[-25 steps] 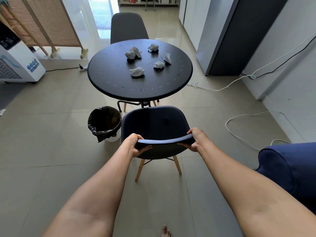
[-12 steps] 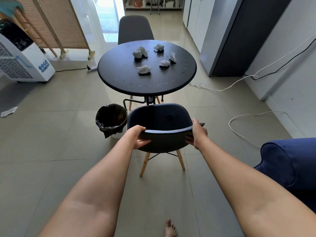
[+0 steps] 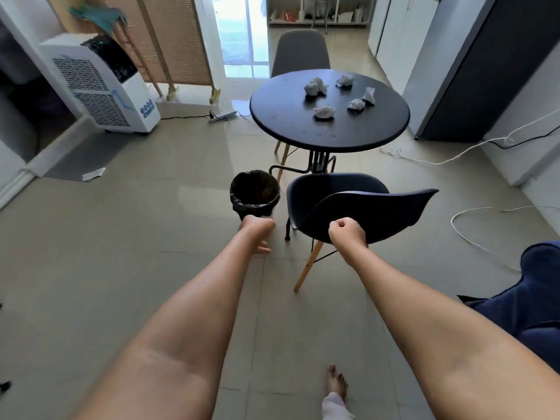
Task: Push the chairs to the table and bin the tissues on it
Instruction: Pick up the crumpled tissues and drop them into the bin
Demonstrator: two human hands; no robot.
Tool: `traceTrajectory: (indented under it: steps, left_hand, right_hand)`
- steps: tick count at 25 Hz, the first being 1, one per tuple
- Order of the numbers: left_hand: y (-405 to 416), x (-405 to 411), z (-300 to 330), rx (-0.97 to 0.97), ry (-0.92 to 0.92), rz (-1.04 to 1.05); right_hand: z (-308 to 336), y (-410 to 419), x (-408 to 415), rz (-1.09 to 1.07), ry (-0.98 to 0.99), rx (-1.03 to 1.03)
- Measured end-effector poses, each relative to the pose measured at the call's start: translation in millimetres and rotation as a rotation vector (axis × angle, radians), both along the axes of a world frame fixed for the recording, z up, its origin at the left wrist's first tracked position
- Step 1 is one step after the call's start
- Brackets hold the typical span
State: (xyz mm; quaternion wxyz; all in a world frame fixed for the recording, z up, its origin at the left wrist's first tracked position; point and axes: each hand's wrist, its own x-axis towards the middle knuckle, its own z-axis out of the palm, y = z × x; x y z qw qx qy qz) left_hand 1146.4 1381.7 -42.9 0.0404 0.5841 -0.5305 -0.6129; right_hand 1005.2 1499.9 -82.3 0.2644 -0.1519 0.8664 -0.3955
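Observation:
The near dark blue chair (image 3: 357,213) with wooden legs stands just short of the round black table (image 3: 285,116), turned so its back points right. My right hand (image 3: 348,233) is a closed fist against the lower left edge of the chair's shell, with nothing in it. Off the chair, my left hand (image 3: 257,233) hangs with loosely curled fingers and holds nothing, just in front of the black-lined bin (image 3: 254,192). Several crumpled white tissues (image 3: 324,112) lie on the tabletop. A grey chair (image 3: 300,53) stands pushed in at the table's far side.
A white air cooler (image 3: 103,86) and a wooden screen (image 3: 169,40) stand at the left. White cables (image 3: 466,234) trail over the floor on the right, below a dark cabinet (image 3: 491,71). A blue sofa arm (image 3: 539,286) sits at the right edge. My bare foot (image 3: 336,380) is below.
Both hands have let go of the chair's back. The left hand moved left toward the bin, the right closed into a fist. The chair has turned and the view has swung left.

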Motion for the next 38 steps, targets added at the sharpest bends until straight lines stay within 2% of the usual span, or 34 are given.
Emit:
traceTrajectory:
  steps: [5, 13, 26, 32, 36, 38]
  left_hand:
    - [-24.7, 106.8, -13.4, -0.364, -0.366, -0.250]
    - [-131.2, 182.7, -38.4, -0.416, -0.509, -0.272]
    - [-394.1, 150.6, -35.5, -0.453, -0.512, -0.395]
    - [-542.8, 139.5, -39.1, -0.469, -0.529, -0.481]
    - [-609.9, 125.5, -35.5, -0.496, -0.526, -0.565]
    - [-662.6, 94.4, -41.6, -0.494, -0.540, -0.640]
  right_hand:
    - [-9.3, -64.2, 94.6, 0.393, 0.067, 0.155]
    - [-28.7, -199.9, 165.0, 0.708, 0.179, 0.276]
    - [-25.9, -455.5, 135.2, 0.716, 0.217, 0.302]
    - [-29.3, -588.1, 126.2, 0.637, 0.224, 0.329]
    - [-26.1, -643.4, 117.2, 0.564, 0.176, 0.312]
    - [-33.2, -685.0, 97.7, 0.495, 0.158, 0.309]
